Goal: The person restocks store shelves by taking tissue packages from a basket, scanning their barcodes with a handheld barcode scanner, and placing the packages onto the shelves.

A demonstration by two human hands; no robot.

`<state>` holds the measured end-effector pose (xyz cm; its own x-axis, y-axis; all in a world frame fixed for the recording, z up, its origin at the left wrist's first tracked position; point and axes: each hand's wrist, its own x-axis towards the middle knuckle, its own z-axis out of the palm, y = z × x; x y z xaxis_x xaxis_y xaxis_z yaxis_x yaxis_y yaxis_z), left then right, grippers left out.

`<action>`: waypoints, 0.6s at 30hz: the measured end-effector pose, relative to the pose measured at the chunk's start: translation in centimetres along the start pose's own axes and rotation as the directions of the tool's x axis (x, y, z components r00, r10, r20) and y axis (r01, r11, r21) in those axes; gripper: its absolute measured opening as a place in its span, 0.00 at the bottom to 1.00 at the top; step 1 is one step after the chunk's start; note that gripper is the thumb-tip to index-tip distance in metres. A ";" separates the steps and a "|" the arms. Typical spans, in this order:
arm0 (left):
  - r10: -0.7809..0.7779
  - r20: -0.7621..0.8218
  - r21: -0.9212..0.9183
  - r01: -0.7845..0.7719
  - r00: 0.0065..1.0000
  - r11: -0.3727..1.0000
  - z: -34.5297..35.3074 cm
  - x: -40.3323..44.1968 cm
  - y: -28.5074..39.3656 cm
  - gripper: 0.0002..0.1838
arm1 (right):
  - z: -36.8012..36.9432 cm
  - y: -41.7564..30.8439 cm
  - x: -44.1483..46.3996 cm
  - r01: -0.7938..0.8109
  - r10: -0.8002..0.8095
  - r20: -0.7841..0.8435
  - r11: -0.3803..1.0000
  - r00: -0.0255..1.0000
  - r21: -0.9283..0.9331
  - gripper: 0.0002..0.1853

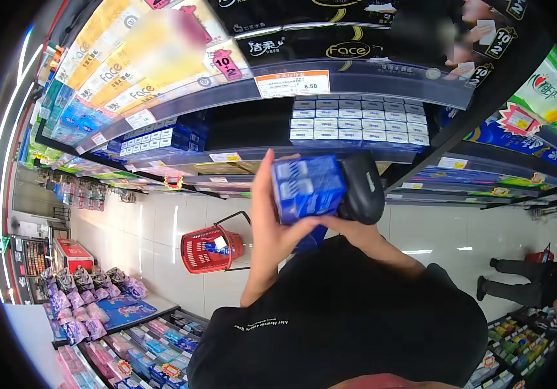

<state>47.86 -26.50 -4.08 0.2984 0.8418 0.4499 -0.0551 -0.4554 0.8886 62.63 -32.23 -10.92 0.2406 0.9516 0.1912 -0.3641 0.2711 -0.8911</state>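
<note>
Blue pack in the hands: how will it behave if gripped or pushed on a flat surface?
The blue pack would likely slide rather than roll, given its flat, boxy sides. It probably keeps its shape under a light grip: its edges look fairly straight against the left hand. The wrap looks smooth, so it may be slightly slippery.

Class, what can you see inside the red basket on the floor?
The red basket holds blue packaging and a white item; anything beneath them is covered.
</note>
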 end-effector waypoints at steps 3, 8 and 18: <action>-0.103 0.280 0.358 -0.004 0.955 0.934 -0.5 -1.5 -1.7 0.62 | -0.3 -0.9 0.0 -0.054 0.111 -0.163 0.947 0.980 0.315 0.30; -0.339 0.229 0.301 0.265 0.912 0.916 -3.2 -4.1 -7.5 0.40 | -4.0 0.0 0.2 -0.027 0.119 -0.275 0.948 0.954 0.317 0.22; 0.139 0.455 0.783 -0.470 0.880 0.407 -1.6 12.3 -5.4 0.35 | -11.0 -0.7 -1.4 -0.126 0.131 -0.128 0.991 0.983 0.049 0.27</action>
<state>50.30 -13.25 -3.24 0.6882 0.5450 0.4788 0.5838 -0.8079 0.0804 72.45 -35.34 -15.06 0.3040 0.9525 0.0181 -0.4349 0.1556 -0.8869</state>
